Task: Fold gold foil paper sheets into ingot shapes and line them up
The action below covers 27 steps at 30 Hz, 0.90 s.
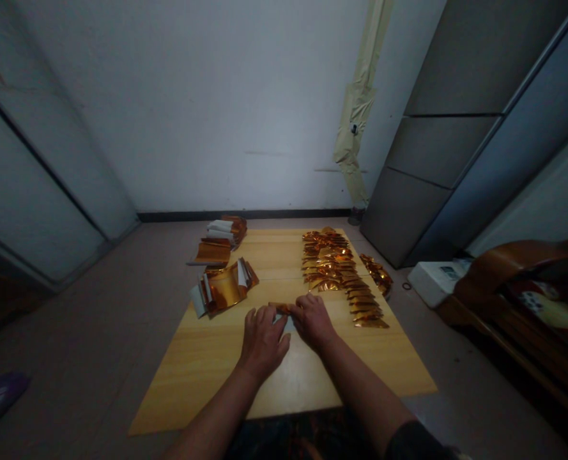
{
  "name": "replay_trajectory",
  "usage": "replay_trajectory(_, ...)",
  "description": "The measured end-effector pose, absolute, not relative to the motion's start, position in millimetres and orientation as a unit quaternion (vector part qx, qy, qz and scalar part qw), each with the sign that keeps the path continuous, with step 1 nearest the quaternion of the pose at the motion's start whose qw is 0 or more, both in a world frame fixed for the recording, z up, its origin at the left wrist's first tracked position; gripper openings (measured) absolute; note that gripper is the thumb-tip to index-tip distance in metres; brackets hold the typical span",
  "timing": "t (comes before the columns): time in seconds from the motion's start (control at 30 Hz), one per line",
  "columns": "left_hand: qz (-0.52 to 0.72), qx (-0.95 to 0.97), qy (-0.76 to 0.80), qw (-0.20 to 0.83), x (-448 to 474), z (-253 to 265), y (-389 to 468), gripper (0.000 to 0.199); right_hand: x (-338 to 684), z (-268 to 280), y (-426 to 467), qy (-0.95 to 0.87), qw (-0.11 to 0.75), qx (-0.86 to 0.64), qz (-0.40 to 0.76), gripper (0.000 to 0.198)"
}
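Observation:
A small sheet of gold foil paper (pixel 280 308), pale on its other side, lies partly rolled or folded on the wooden table. My left hand (pixel 263 335) presses on its left part, fingers bent over it. At its right end, my right hand (pixel 311 319) pinches the paper between thumb and fingers. Much of the sheet is hidden under both hands. Left of them is a pile of loose, curled gold foil sheets (pixel 223 287). Rows of folded gold foil pieces (pixel 329 259) lie to the right, with a slanting line of them (pixel 364 303) nearer me.
The wooden table (pixel 197 370) carries more curled foil sheets (pixel 214 249) at its far left edge. Beside its right edge sits a heap of folded foil (pixel 377 275). A grey refrigerator (pixel 437 140), a white box (pixel 432 281) and a wooden bench (pixel 489 319) stand to the right.

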<state>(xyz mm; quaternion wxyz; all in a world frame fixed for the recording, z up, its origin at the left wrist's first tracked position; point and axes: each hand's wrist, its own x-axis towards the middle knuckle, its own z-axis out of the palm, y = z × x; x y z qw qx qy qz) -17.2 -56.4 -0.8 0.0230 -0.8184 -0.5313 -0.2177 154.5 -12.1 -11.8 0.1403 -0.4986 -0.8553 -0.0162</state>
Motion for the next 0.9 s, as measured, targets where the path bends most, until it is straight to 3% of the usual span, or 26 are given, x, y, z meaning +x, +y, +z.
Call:
replay_trajectory(0.73, -0.229, -0.812, -0.531, 0.079, -16.5, -11.9, -56.1, 0.031, 153.2, -6.1, -12.9, -0.857, 0.15, -0.493, -0.01, 0.025)
replay_trajectory(0.9, -0.226, -0.839, -0.494, 0.035, -17.2, -11.7, -52.4, 0.037, 153.5, -8.9, -11.3, -0.857, 0.151, -0.492, -0.015, 0.027)
